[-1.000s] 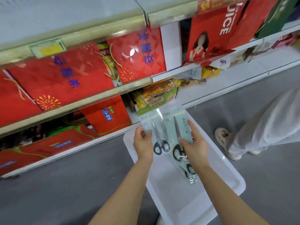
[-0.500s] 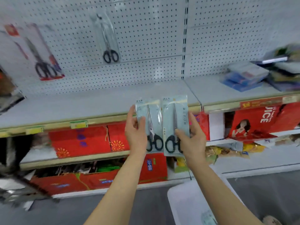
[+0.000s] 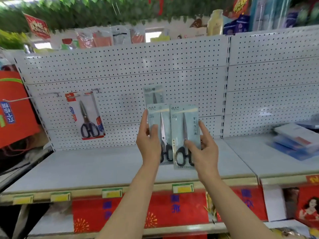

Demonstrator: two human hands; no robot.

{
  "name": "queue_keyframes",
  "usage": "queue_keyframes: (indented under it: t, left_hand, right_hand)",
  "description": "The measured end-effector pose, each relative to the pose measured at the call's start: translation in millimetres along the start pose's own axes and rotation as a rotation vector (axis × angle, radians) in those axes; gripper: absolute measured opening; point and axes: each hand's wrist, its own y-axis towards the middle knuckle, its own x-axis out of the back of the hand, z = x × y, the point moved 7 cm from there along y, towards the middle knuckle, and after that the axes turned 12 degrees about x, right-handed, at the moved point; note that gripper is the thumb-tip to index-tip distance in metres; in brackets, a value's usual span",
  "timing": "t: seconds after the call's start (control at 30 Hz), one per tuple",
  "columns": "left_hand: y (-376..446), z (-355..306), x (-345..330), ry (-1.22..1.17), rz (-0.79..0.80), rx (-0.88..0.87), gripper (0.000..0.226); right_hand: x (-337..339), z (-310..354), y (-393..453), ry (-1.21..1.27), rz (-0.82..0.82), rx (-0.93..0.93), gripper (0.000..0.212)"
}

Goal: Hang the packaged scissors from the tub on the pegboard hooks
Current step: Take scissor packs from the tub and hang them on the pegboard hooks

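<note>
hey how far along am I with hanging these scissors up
Done: one light-blue scissors pack already hangs on the pegboard, partly hidden behind the ones you hold. In hand: your left hand holds one pack, your right hand another; neither is hooked yet. Left: hang both. The tub is out of view.

There was only one camera, worn on the person's head. It looked straight ahead at the white pegboard (image 3: 172, 66), from close by, about an arm's reach away. The board filled the middle of the picture. The grey shelf (image 3: 86, 169) ran below it. Both arms reached up from the bottom edge, so the view came from just behind them.
</note>
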Motion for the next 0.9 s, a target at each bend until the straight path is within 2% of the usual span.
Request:
queue_keyframes:
  t: [0.2,0.4,0.77,0.9]
  left_hand:
    - [67,-12,-23,-0.015,0.044,-0.007,0.058]
    - [105,-2,-34,-0.005,0.009,0.064,0.057]
    - [125,19,-46,0.052,-0.082,0.054,0.057]
    - [128,24,-47,0.161,-0.123,0.053,0.056]
  right_hand:
    - [-47,4,48,0.022,-0.001,0.064,0.074]
    - [-57,-6,77,0.039,-0.041,0.074,0.071]
    - [-58,-10,100,0.054,0.019,0.095,0.072]
    - [-63,-17,101,0.070,0.028,0.072,0.073]
